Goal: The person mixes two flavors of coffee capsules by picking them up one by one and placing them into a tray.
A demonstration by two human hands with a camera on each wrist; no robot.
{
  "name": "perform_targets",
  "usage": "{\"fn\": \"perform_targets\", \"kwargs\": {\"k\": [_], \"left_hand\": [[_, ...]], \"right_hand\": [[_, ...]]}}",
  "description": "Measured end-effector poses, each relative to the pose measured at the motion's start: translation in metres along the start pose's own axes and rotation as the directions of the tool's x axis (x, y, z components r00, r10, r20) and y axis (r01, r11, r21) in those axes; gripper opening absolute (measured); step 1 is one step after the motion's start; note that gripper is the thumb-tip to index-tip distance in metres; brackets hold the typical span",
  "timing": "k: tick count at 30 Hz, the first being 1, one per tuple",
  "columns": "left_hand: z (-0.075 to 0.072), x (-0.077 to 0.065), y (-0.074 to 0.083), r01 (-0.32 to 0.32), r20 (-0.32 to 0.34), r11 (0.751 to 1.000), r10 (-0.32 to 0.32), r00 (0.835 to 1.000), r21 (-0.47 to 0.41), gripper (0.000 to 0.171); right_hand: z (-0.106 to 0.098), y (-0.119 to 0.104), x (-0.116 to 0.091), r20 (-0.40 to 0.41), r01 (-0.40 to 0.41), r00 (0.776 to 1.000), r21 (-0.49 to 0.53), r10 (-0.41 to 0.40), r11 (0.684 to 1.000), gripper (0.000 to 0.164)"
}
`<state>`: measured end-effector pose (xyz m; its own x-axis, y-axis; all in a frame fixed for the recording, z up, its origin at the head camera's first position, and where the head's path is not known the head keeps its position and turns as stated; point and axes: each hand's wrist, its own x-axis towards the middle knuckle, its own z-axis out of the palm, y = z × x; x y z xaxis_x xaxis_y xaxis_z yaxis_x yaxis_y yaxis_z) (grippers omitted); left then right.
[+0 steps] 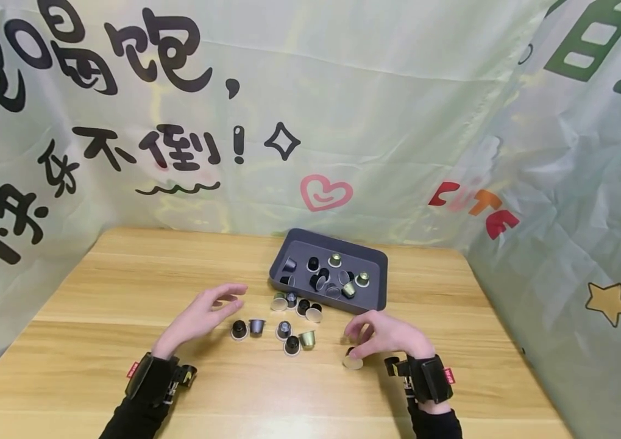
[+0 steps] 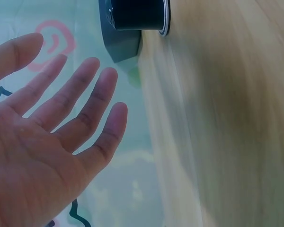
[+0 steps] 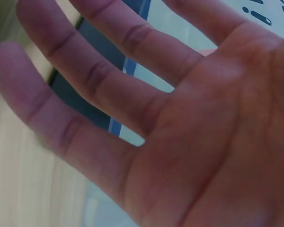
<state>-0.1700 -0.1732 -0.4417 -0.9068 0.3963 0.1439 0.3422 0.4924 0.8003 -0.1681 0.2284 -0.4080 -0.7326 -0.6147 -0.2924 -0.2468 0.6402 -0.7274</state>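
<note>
My left hand [image 1: 206, 314] hovers above the table with its fingers spread and nothing in its grasp, left of a loose group of coffee capsules. A black capsule [image 1: 239, 330] and a purple-grey capsule [image 1: 256, 327] stand nearest to it. In the left wrist view, a dark capsule [image 2: 139, 13] shows beyond the fingertips. On the right, my right hand [image 1: 389, 335] is low over a black capsule with a pale lid [image 1: 353, 363]. Its thumb overlaps that capsule, while a gap separates thumb and fingertips; contact is unclear. The right wrist view shows loosely extended fingers [image 3: 97, 78].
A dark grey tray [image 1: 373, 251] at the back holds several black, green and grey capsules. Before it lie more capsules, among them a green one [image 1: 307, 339] and a blue-grey one [image 1: 284, 330]. A printed cloth [image 1: 398, 122] hangs behind the wooden table [image 1: 151, 262].
</note>
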Motion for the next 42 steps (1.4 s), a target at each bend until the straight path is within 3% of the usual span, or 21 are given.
{"fn": "perform_targets", "kwargs": {"k": [13,42], "left_hand": [[0.002,-0.001,0.001,0.002,0.015,1.000,-0.002,1.000,0.005,0.045],[0.003,0.000,-0.001,0.006,0.025,1.000,-0.006,1.000,0.002,0.044]], "right_hand": [[0.009,0.001,0.006,0.000,-0.070,0.998,-0.067,0.071,0.995,0.030],[0.018,-0.003,0.009,0.022,-0.042,0.999,-0.083,0.044,0.996,0.021]]}}
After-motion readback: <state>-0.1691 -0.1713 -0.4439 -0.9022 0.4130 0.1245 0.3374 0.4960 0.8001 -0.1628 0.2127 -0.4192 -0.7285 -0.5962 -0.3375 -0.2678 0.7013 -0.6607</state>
